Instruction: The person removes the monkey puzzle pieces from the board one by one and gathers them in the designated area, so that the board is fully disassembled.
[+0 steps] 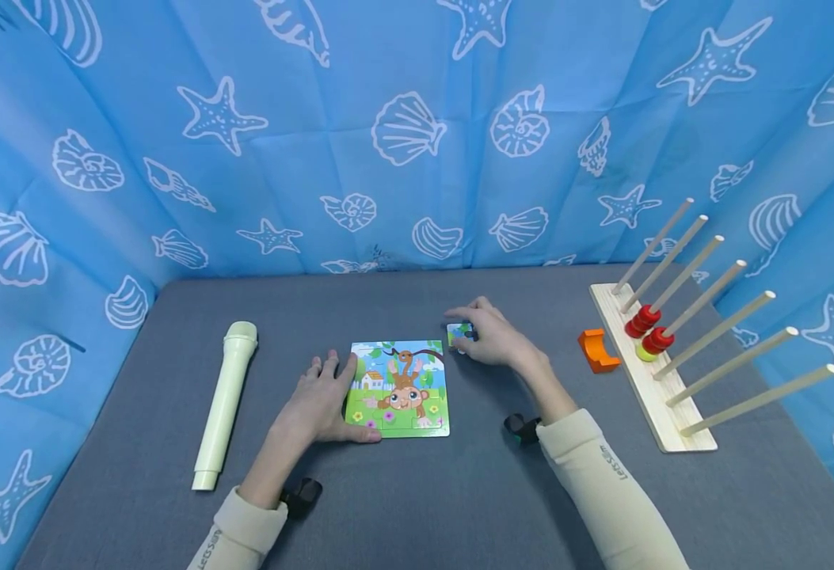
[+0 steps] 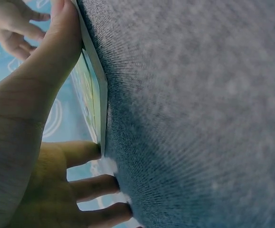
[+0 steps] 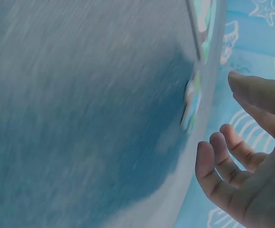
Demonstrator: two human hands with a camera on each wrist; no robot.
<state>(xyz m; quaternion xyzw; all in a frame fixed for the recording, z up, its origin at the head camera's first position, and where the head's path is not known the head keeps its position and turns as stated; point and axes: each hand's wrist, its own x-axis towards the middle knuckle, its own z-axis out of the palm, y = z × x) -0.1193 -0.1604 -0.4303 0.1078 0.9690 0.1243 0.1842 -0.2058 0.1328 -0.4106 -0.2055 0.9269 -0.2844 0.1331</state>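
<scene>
A square jigsaw puzzle [image 1: 404, 396] with a monkey picture lies flat on the grey table in the head view. My left hand [image 1: 320, 400] rests against its left side, fingers spread and fairly straight, the thumb along the near edge. The left wrist view shows the thumb and a finger touching the puzzle board's edge [image 2: 101, 95]. Right of the puzzle, a small loose puzzle piece [image 1: 457, 332] lies partly hidden under my right hand [image 1: 491, 332]. In the right wrist view the fingers are apart and bent slightly, separate from the piece [image 3: 192, 104], holding nothing.
A pale green toy microphone [image 1: 226, 404] lies at the left. On the right stands a wooden peg board [image 1: 648, 380] with upright pegs, red rings [image 1: 642, 321] and a yellow-green ring. An orange curved block [image 1: 597, 351] sits beside it. A blue seashell curtain [image 1: 417, 198] encloses the table.
</scene>
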